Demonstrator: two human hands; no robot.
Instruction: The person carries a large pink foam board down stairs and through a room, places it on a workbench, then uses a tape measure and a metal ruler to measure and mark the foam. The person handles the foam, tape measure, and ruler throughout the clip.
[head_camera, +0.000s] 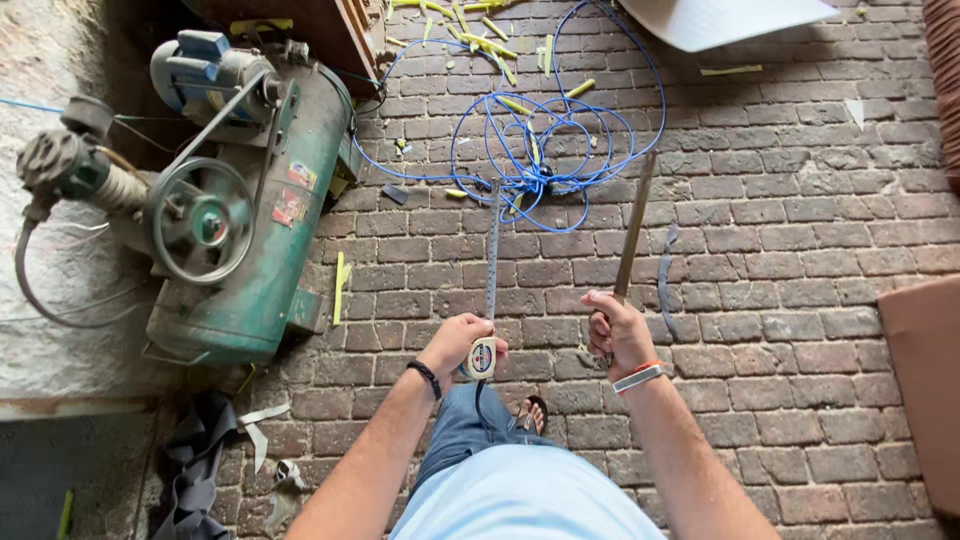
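— Where's the tape measure (481, 357) from where I'm watching?

— In the left hand (455, 343), fingers wrapped round the case; its blade (492, 250) runs out from the case toward the blue cable coil (545, 150). Just right of the tape, the right hand (617, 330) is closed on the near end of a long flat strip (635, 225), which also points toward the coil.

— So which step do I call it?

— I judge it's measuring: blade and strip lie near each other but apart and not quite parallel. The next move, I'd say, calls for bringing the blade alongside the strip and lining up the ends (a guess only).

— Anything I can't read?

— The blade's tip is lost among the cable loops, and I can't tell what the strip is made of. Left of the tape stands a green compressor (240, 230), its hose cut off by the frame; right of it a brown board (925, 380) is also cropped.
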